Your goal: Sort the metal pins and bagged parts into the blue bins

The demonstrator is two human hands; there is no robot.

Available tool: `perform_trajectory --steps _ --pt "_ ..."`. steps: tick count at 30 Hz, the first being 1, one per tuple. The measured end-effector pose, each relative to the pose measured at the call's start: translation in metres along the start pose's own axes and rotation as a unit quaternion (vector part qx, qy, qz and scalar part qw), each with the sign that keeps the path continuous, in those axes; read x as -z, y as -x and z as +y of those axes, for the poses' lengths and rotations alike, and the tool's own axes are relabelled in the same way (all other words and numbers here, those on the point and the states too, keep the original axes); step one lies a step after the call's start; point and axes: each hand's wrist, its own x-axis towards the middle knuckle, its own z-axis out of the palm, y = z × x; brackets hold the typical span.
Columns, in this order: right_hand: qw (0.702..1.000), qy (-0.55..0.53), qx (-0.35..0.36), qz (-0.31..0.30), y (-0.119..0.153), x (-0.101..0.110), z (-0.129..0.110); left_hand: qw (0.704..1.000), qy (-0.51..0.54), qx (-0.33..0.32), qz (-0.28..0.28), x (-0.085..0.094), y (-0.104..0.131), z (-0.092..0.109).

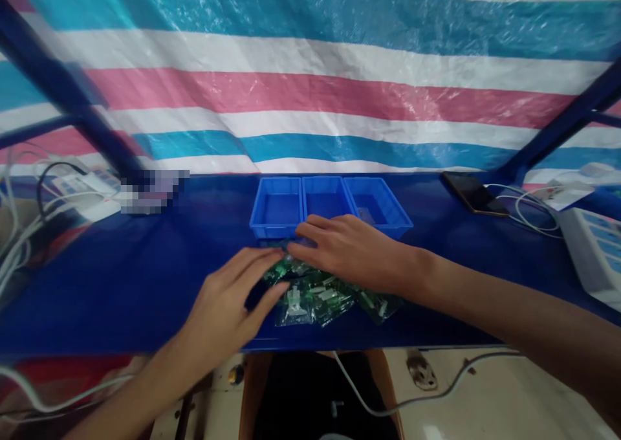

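Small clear bags with green and white parts (pixel 327 297) lie in a pile on the blue table, just in front of three joined blue trays. My left hand (pixel 233 291) is at the pile's left edge, thumb and fingers apart, fingertips near the bags. From the right, my right hand (pixel 344 249) reaches over the top of the pile; its fingers are bent down and close together, and what they hold, if anything, is hidden. The left tray (pixel 279 208) and middle tray (pixel 326 197) show bare bottoms. In the right tray (pixel 383 200) lies a small clear item.
A dark phone (pixel 474 193) and white cables (pixel 526 210) lie at the back right, near a white device (pixel 594 252). More cables (pixel 24 233) and a white object (pixel 97 197) are at the left. Blue frame bars and a striped sheet (pixel 310 90) stand behind the table (pixel 145 278).
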Motion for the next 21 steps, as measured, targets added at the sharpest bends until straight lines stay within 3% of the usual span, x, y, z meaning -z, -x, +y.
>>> perform_trajectory --steps 4,8,11,16,19,21 --pt "0.997 0.010 -0.004 0.071 0.019 -0.009 -0.001 0.997 -0.068 -0.015 -0.025 -0.009 0.033 0.011" --pt "0.990 0.020 -0.017 0.141 0.037 -0.016 -0.001 0.996 -0.081 -0.009 -0.028 -0.014 0.040 0.020" --pt "0.987 0.036 -0.031 0.153 0.051 -0.019 -0.002 0.996 -0.086 -0.023 -0.022 -0.015 0.043 0.024" --pt "0.977 0.025 -0.055 0.205 0.073 -0.025 -0.006 0.996 -0.085 -0.032 0.012 -0.006 0.071 0.020" --pt "0.960 0.012 -0.039 0.278 0.084 -0.029 -0.009 0.992 -0.111 -0.063 -0.015 0.001 0.102 0.022" --pt "0.949 0.005 -0.021 0.315 0.090 -0.030 -0.012 0.994 -0.097 -0.042 -0.026 0.007 0.116 0.029"
